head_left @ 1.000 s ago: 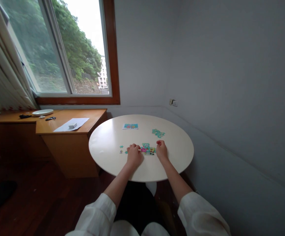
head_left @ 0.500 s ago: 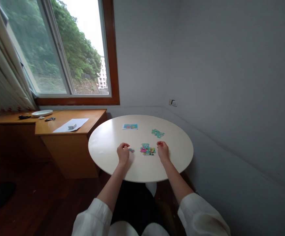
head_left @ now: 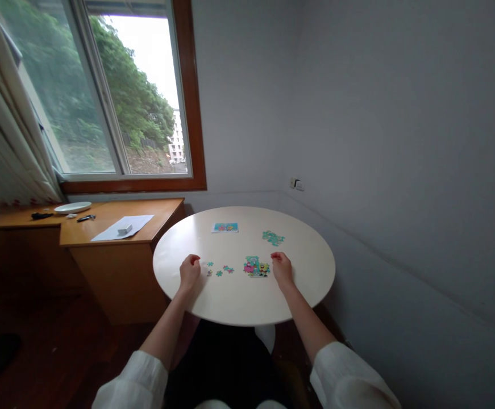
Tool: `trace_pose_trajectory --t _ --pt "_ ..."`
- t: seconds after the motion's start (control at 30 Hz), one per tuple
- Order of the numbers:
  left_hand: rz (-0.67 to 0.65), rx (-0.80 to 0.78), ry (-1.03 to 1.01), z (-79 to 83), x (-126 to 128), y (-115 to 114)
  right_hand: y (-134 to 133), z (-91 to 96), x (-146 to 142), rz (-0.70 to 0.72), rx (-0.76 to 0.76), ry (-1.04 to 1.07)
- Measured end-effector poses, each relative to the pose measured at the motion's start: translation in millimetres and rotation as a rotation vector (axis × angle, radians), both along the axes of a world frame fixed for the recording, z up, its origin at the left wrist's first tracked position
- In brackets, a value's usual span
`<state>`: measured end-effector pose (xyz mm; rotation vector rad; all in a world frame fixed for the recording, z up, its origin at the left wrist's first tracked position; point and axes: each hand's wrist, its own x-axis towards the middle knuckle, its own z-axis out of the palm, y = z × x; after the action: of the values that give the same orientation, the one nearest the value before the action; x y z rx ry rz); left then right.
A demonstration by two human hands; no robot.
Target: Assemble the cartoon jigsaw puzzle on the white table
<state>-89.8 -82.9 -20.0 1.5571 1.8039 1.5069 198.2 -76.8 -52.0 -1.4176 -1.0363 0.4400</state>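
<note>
A partly joined colourful jigsaw patch (head_left: 256,266) lies near the front of the round white table (head_left: 238,301). My right hand (head_left: 281,268) rests just right of it with fingers curled, touching its edge. My left hand (head_left: 189,270) sits on the table to the left, fingers curled in; what it holds, if anything, is hidden. A few loose pieces (head_left: 219,270) lie between my left hand and the patch. A green cluster of pieces (head_left: 273,237) lies farther back right, and a small reference picture (head_left: 225,228) lies at the back.
A wooden desk (head_left: 115,238) stands left of the table with a sheet of paper (head_left: 123,227), a white plate (head_left: 73,207) and small dark items. A window (head_left: 102,96) is behind it. Grey walls close in at the right, with a socket (head_left: 294,183).
My left hand has slid left, away from the joined patch, uncovering loose pieces. My right hand has stayed by the patch. The view has tilted up slightly.
</note>
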Motion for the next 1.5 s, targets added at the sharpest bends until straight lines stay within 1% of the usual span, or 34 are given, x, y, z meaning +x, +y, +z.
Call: trace_pose_trajectory --t 0.07,0.17,0.27,0.37,0.47,0.57,0.67,0.73,0.87,0.93,1.03,1.13,1.27,1.5 --pt "0.005 -0.045 0.003 -1.3 -5.0 0.5 -2.0 1.8 -0.2 0.010 0.003 -0.015" --pt "-0.042 -0.051 0.051 -4.0 -1.3 -0.4 -4.1 3.8 -0.9 0.017 0.006 -0.027" --pt "-0.154 -0.031 0.162 -6.2 7.6 -2.7 -5.0 4.5 -1.7 0.018 0.006 -0.045" --pt "-0.300 -0.020 0.356 -4.7 14.3 -8.5 -5.5 4.7 -2.4 0.012 -0.004 -0.068" --pt "-0.415 -0.085 0.560 1.1 17.6 -17.4 -6.3 5.6 -3.1 0.009 -0.018 -0.089" --pt "-0.454 -0.146 0.685 6.8 20.4 -24.6 -7.1 6.5 -3.5 0.007 -0.026 -0.103" --pt "-0.454 -0.132 0.751 7.6 27.9 -27.3 -7.4 6.6 -3.4 0.017 -0.027 -0.115" --pt "-0.458 -0.111 0.760 5.5 37.4 -27.9 -7.5 6.3 -3.1 0.019 -0.029 -0.123" --pt "-0.513 -0.062 0.771 -0.2 59.2 -30.1 -7.8 5.5 -2.4 0.016 -0.034 -0.135" --pt "-0.518 -0.040 0.754 -2.1 65.2 -30.9 -7.7 5.0 -1.9 0.022 -0.037 -0.139" --pt "-0.543 -0.009 0.716 -4.4 65.9 -29.7 -6.6 4.0 -1.0 0.025 -0.038 -0.141" --pt "-0.568 0.012 0.649 -7.5 62.9 -26.0 -5.1 2.9 -0.3 0.000 -0.027 -0.134" --pt "-0.544 0.031 0.555 -11.7 60.7 -21.3 -5.0 2.6 0.2 -0.011 -0.016 -0.127" --pt "-0.535 0.070 0.509 -15.2 58.7 -18.1 -8.4 5.6 0.8 -0.008 -0.027 -0.141"
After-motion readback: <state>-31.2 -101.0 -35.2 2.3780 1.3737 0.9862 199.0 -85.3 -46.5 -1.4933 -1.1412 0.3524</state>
